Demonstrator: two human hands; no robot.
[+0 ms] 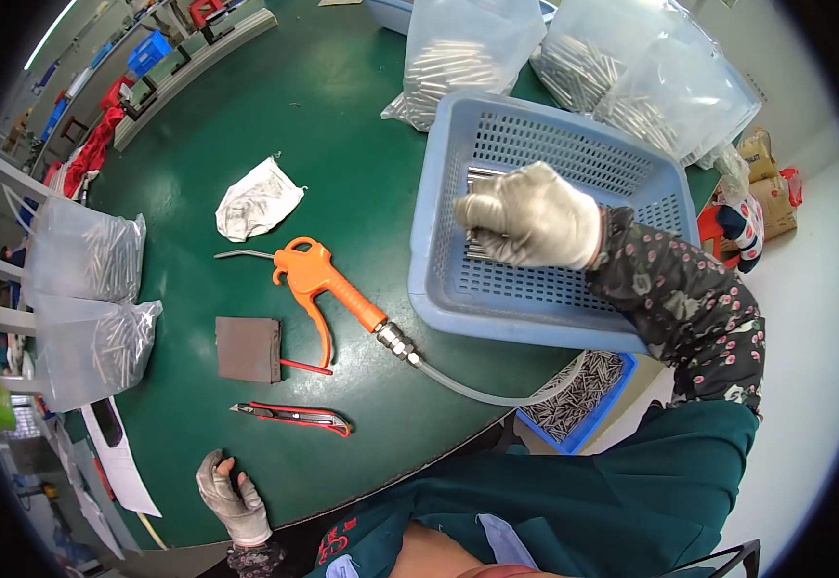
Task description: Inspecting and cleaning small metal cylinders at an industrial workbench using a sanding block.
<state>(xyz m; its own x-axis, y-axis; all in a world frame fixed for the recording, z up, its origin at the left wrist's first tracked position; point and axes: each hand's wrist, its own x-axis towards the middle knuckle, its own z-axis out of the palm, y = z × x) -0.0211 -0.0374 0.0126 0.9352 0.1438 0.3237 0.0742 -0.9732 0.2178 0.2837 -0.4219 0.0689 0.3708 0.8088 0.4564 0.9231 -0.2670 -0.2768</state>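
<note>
My right hand [533, 217], in a whitish work glove, is closed over the inside of a blue plastic basket [545, 323]. Thin metal rods [477, 248] lie in the basket beneath and beside it; whatever its fingers grip is hidden. By the near left edge of the table, my gloved left hand [235, 501] rests with loosely bent fingers, thumb apart, holding nothing visible. Closest to it is a red and black utility knife [292, 416]. Beyond lie a brown-grey block [246, 349], a thin red stick [306, 367] and an orange air blow gun [328, 284] with a clear hose [477, 392].
A crumpled white cloth [260, 199] lies on the green table [342, 116]. Bags of metal rods [453, 67] stand behind the basket, with more bags [102, 337] at the left edge. Below the table's right edge sits a blue tray [574, 445] full of small metal pins.
</note>
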